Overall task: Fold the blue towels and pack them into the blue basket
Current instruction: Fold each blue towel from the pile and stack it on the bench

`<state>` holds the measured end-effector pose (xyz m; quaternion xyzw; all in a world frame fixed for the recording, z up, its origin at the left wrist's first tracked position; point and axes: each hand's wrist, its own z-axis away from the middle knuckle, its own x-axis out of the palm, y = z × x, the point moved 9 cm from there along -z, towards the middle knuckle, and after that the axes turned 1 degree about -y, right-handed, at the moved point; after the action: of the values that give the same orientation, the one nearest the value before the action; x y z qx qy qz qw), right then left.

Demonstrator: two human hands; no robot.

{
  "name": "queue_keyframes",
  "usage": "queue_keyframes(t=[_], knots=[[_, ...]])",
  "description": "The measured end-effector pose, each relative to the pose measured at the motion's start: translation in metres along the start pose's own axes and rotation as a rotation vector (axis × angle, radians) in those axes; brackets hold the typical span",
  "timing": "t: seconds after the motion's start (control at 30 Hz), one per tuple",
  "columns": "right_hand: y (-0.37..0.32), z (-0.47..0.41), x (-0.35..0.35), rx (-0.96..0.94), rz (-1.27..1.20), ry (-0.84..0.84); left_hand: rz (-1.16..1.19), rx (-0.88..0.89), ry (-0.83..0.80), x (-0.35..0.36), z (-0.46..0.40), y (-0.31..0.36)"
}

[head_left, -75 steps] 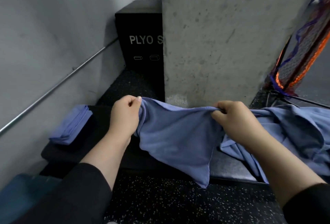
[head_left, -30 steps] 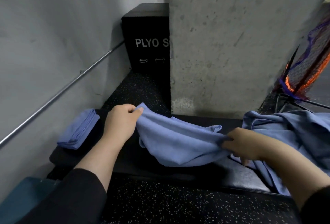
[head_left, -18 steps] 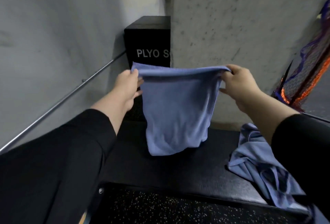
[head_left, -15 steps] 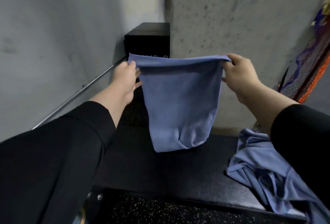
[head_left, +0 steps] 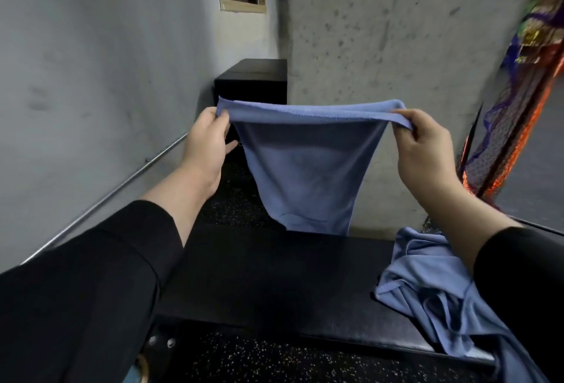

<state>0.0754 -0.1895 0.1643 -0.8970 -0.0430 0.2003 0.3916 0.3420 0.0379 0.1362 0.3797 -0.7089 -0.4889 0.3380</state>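
One soft blue cloth towel point(head_left: 305, 175) is being held up in the air at about 12 o'clock, pinched by its top corners — the left hand point(head_left: 204, 150) has its grip closed on the left corner, the right hand point(head_left: 424, 150) on the right corner, fingers curled round the hem. The towel hangs straight down, its bottom edge just above the black padded table point(head_left: 274, 275). So it's judged to be mid-fold at best. A crumpled heap of blue cloth towels point(head_left: 433, 291) is left unfolded on the table at 4 o'clock — plenty still to do. The blue basket can't be made out here.

Room-wise: grey concrete pillar point(head_left: 381, 31) straight ahead, a black box point(head_left: 253, 80) beside it at 11 o'clock, a metal rail point(head_left: 106, 199) along the left wall, speckled rubber floor point(head_left: 259, 358) below.
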Motion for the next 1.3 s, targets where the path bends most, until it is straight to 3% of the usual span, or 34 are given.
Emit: queue_keyframes(t=[0.27, 0.5, 0.7, 0.83, 1.0, 1.1, 1.17, 1.3], knots=[[0.055, 0.105, 0.002, 0.076, 0.165, -0.111, -0.209, -0.129, -0.021, -0.036, 0.079, -0.084], [0.114, 0.195, 0.039, 0.227, 0.322, -0.746, -0.782, -0.201, -0.094, -0.080, 0.137, -0.150], [0.140, 0.223, 0.052, 0.216, 0.464, -1.012, -0.907, -0.279, -0.471, -0.076, 0.163, -0.189], [0.153, 0.227, 0.061, 0.212, 0.471, -1.051, -0.884, -0.286, -0.606, -0.059, 0.167, -0.198], [0.161, 0.228, 0.067, 0.238, 0.484, -1.042, -0.917, -0.319, -0.644, -0.046, 0.165, -0.208], [0.156, 0.217, 0.066, 0.241, 0.475, -0.942, -1.020, -0.281, -0.515, -0.053, 0.146, -0.203], [0.151, 0.206, 0.063, 0.249, 0.459, -0.838, -1.046, -0.278, -0.334, -0.062, 0.133, -0.191], [0.141, 0.188, 0.058, 0.301, 0.377, -0.671, -0.467, -0.558, -0.170, -0.061, 0.136, -0.205]])
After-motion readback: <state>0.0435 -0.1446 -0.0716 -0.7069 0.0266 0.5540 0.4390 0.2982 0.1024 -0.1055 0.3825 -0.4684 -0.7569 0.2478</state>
